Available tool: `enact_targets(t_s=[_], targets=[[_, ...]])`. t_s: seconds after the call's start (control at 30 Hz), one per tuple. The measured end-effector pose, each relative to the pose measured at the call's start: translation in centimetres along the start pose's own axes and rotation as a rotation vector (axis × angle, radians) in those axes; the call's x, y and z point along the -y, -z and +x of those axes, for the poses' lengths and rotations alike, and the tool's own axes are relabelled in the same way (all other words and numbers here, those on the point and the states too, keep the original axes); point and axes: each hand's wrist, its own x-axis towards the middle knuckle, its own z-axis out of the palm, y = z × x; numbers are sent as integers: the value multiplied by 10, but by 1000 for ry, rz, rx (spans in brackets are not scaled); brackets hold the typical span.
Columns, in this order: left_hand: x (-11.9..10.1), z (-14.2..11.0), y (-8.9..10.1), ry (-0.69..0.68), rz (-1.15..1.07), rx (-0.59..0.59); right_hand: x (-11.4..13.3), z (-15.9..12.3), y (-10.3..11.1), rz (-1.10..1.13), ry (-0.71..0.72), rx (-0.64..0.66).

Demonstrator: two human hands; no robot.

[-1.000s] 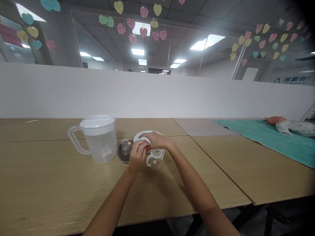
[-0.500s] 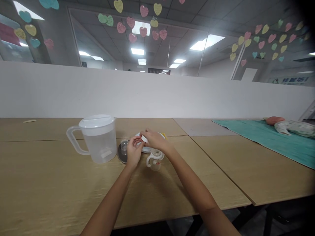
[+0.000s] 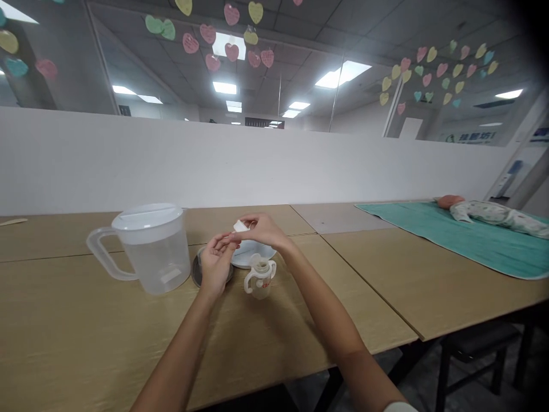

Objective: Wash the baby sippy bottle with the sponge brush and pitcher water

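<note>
In the head view my right hand (image 3: 262, 230) grips a small white bottle-collar-like piece (image 3: 241, 226) between thumb and fingers. My left hand (image 3: 215, 264) meets it there, fingers curled and pinched against the right fingertips; what they hold, if anything, is hidden. Just below and right of the hands stands a clear baby bottle (image 3: 261, 280) with two white handles, upright and without a top. Behind the hands lies a pale plate (image 3: 265, 252). A dark round tray (image 3: 196, 272) is partly covered by my left hand, with a clear cup-like piece on it mostly hidden.
A large lidded plastic jug (image 3: 156, 252) with water stands left of my hands. At the far right, a doll (image 3: 489, 213) in patterned clothes lies on a green towel (image 3: 433, 234). A thin wooden stick (image 3: 14, 221) lies far left. A dark stool (image 3: 480, 340) stands below the table.
The view has turned right, so the table things sit further left. The white piece has tilted up in my right hand, and my left hand now covers more of the dark tray.
</note>
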Motion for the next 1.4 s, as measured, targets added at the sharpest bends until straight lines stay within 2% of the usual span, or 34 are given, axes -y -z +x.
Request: enact_targets(t_s=[0.1, 0.17, 0.27, 0.43, 0.57, 0.67, 0.77, 0.83, 0.9, 1.0, 1.1, 1.23, 1.4], targets=[[-19, -5, -13, -130, 37, -19, 14, -2, 5, 293, -162, -81], [-29, -8, -22, -178, 47, -44, 22, -5, 8, 379, -181, -144], [-37, -7, -26, -172, 42, -32, 27, -9, 12, 437, -173, -197], [-46, 14, -3, -119, 91, 161, 28, -14, 13, 444, -219, -169], [-47, 30, 15, -95, 147, 281, 28, -18, 7, 318, -185, -150], [-43, 30, 20, -67, 173, 309, 16, -23, -1, 199, -91, -208], [-32, 23, 24, 68, 150, 391, -8, -33, -13, 187, 36, -298], [-20, 18, 27, 133, 138, 441, -24, -41, -22, 164, 53, -371], [-3, 11, 30, 132, 165, 496, -38, -49, -30, 113, 32, -420], [22, -4, 32, 47, 230, 559, -51, -57, -40, 20, 48, -407], [36, -20, 36, 6, 252, 569, -62, -64, -47, -124, 146, -400], [33, -32, 42, -25, 336, 654, -82, -76, -55, -208, 227, -498], [28, -39, 40, -289, 667, 628, -93, -83, -63, -194, 173, -601]])
